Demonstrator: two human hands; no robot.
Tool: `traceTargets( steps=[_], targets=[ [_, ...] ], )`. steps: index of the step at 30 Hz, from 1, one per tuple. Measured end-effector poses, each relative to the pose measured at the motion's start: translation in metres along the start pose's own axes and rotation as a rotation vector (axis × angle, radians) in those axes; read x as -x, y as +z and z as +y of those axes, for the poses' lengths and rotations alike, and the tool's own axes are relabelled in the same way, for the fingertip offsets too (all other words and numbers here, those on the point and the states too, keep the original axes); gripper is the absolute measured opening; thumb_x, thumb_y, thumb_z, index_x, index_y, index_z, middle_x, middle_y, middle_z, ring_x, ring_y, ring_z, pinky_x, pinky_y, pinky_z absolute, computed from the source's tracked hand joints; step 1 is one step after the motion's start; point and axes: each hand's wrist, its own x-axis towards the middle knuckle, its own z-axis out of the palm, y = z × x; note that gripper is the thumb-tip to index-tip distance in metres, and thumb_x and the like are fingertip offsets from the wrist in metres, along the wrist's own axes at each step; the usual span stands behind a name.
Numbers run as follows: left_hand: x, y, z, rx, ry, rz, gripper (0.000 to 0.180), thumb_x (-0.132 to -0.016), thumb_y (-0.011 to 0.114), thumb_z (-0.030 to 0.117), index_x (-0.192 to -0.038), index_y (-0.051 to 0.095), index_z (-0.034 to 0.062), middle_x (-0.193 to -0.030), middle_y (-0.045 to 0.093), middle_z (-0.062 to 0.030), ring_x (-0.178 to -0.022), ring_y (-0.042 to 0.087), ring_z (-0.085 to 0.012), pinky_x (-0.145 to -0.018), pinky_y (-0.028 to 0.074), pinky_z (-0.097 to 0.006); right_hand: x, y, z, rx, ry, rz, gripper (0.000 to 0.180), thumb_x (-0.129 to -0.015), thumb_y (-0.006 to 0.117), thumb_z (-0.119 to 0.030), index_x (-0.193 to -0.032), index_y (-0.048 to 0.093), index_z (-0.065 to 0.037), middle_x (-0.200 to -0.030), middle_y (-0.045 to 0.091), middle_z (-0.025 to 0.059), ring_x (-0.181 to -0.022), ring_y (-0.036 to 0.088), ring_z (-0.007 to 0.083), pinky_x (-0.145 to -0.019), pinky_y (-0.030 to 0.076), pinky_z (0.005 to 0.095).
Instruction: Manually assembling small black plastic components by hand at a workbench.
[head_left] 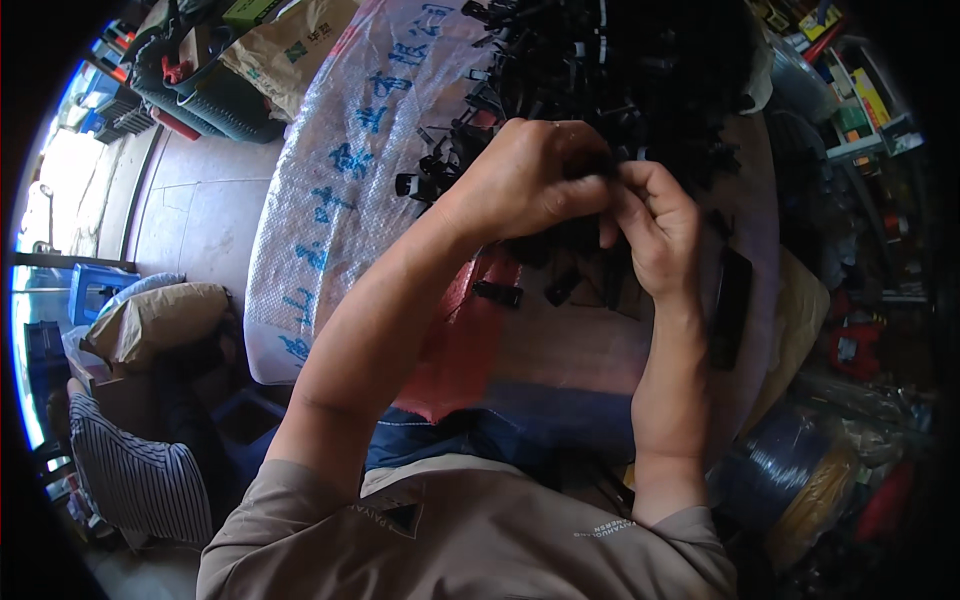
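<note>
Black part (pixel 607 168), small and plastic, sits right where the two hands meet, just above the middle of the view and at the near edge of the big pile of black parts (pixel 610 70). The left hand (pixel 525 180) comes in from the lower left, fingers curled tight, thumb and forefinger pinched down on the part, a closed grip with no gap showing. The right hand (pixel 655 230) rises from below, fingers bent over, its fingertips pressed against the same part and against the left fingers. Both grips are closed on it. Most of the part is hidden behind the fingers, so which way it points and how its long axis runs cannot be told; only a dark sliver shows between the knuckles.

Under the hands lies the table (pixel 330 230), covered with a white woven sack with blue characters, and a red mesh bag (pixel 462 330) hangs over the near edge. Loose black pieces (pixel 498 294) lie on the cover just below the hands, and a longer black strip (pixel 730 305) lies well to the right of the right wrist, running roughly up and down. A striped cloth (pixel 140 470) is draped at lower left.
</note>
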Motion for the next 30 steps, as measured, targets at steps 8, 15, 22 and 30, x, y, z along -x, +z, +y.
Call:
traceTargets(
  steps=[8, 15, 22, 30],
  targets=[
    [-0.007, -0.043, -0.039, 1.101, -0.111, 0.335, 0.017, -0.092, 0.052, 0.014, -0.101, 0.058, 0.0026, -0.093, 0.065, -0.0124, -0.07, 0.06, -0.0182, -0.058, 0.049, -0.028, 0.015, 0.039, -0.001, 0.786, -0.22, -0.253, 0.026, -0.073, 0.073, -0.013, -0.095, 0.06, -0.004, -0.091, 0.063, 0.0148, -0.08, 0.063, 0.036, -0.068, 0.051, 0.0411],
    [-0.008, -0.033, -0.024, 0.917, -0.197, 0.268, 0.014, -0.092, 0.061, 0.016, -0.097, 0.062, 0.0026, -0.08, 0.06, -0.0041, -0.062, 0.052, -0.0102, -0.055, 0.042, -0.021, 0.0, 0.003, -0.007, 0.201, -0.117, 0.205, 0.023, -0.093, 0.058, -0.007, -0.114, 0.058, 0.001, -0.092, 0.06, 0.0057, -0.074, 0.057, 0.0104, -0.064, 0.048, 0.0231],
    [-0.001, -0.009, -0.005, 0.271, 0.008, 0.068, 0.031, -0.088, 0.065, 0.008, -0.119, 0.062, 0.0014, -0.106, 0.067, -0.0036, -0.09, 0.06, -0.0089, -0.077, 0.049, -0.024, -0.003, -0.019, -0.009, -0.307, 0.112, 0.254, 0.019, -0.1, 0.048, -0.019, -0.099, 0.059, -0.003, -0.072, 0.055, 0.0017, -0.053, 0.044, 0.0064, -0.045, 0.034, 0.0201],
    [0.002, 0.011, 0.011, -0.037, 0.111, 0.012, 0.037, -0.083, 0.074, 0.018, -0.112, 0.062, -0.0011, -0.094, 0.066, -0.0089, -0.087, 0.061, -0.0136, -0.078, 0.049, -0.029, -0.007, -0.012, -0.008, -0.253, 0.18, 0.316, 0.01, -0.096, 0.055, -0.02, -0.093, 0.059, -0.012, -0.075, 0.047, -0.0084, -0.06, 0.038, 0.0001, -0.046, 0.03, 0.017]
  ],
)
